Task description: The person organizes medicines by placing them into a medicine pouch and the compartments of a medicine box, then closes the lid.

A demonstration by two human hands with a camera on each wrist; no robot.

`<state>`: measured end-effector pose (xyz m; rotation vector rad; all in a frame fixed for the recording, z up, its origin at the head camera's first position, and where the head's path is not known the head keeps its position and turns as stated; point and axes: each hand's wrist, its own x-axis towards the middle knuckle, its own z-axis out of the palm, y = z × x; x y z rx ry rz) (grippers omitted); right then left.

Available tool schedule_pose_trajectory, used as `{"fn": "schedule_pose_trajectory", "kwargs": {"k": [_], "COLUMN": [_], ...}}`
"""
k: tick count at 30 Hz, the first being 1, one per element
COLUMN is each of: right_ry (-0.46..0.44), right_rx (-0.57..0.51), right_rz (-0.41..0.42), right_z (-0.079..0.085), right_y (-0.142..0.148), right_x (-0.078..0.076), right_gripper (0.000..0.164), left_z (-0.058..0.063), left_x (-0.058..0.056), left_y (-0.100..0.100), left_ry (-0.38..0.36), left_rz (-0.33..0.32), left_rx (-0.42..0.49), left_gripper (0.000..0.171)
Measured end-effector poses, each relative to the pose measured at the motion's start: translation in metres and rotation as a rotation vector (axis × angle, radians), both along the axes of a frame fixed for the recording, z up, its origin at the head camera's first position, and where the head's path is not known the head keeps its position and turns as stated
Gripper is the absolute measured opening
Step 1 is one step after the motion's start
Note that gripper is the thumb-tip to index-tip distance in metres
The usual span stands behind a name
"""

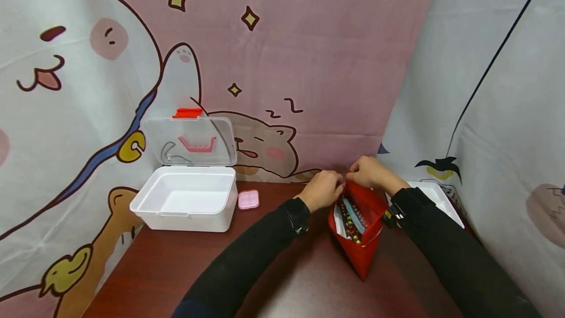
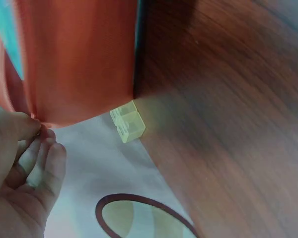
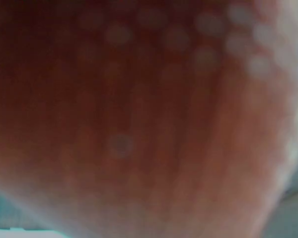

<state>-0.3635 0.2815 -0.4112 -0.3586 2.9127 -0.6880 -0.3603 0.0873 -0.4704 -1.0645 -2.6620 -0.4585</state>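
A red pouch stands tilted on the table, its mouth spread wide. Inside show strings of beads, a light blue item and something white along one side. At the pouch's far corner, my left hand pinches the edge; the left wrist view shows thumb and fingertips meeting on the red fabric. My right hand pinches the same far end, close beside the left fingers. Blurred red fabric fills most of the right wrist view, hiding the right fingers there.
Left on the table, a white box stands with its clear lid raised. Beside it lies a small pink case. A white tray sits behind my right forearm. Near the pouch is a small yellowish translucent case. A printed curtain hangs behind.
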Motion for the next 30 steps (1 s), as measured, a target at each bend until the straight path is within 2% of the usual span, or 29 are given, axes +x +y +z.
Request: {"fn": "schedule_pose_trajectory", "kwargs": {"k": [5, 9, 14, 18, 22, 24, 26, 29, 30], "right_ry": [0.032, 0.042, 0.044, 0.060, 0.081, 0.127, 0.150, 0.157, 0.136], "right_rx": [0.011, -0.008, -0.007, -0.002, -0.012, -0.063, -0.090, -0.110, -0.080], "right_rz": [-0.032, -0.057, -0.074, -0.079, -0.053, -0.013, -0.010, -0.037, -0.068], "right_z": [0.003, 0.002, 0.002, 0.002, -0.003, -0.025, -0.035, -0.036, -0.024], "right_y": [-0.007, -0.007, -0.005, -0.005, -0.003, 0.010, 0.017, 0.020, 0.013], "right_x": [0.001, 0.002, 0.003, 0.004, -0.002, -0.019, -0.027, -0.028, -0.018], "right_gripper": [0.029, 0.028, 0.029, 0.029, 0.032, 0.035, 0.035, 0.036, 0.034], "left_z": [-0.002, 0.000, 0.002, -0.002, -0.003, -0.002, 0.001, 0.005, 0.006], "left_x": [0.001, 0.004, 0.008, 0.005, 0.005, 0.006, 0.009, 0.013, 0.014], "left_y": [-0.002, -0.002, -0.001, -0.001, -0.002, -0.002, -0.001, 0.001, 0.001], "left_ry": [0.089, 0.131, 0.136, 0.122, 0.145, 0.173, 0.185, 0.177, 0.170], "left_rz": [-0.018, -0.024, -0.038, -0.029, -0.041, -0.063, -0.090, -0.105, -0.105], "left_rx": [-0.043, -0.085, -0.103, -0.086, -0.104, -0.125, -0.129, -0.112, -0.109], "left_gripper": [0.015, 0.016, 0.018, 0.018, 0.017, 0.016, 0.016, 0.018, 0.019]}}
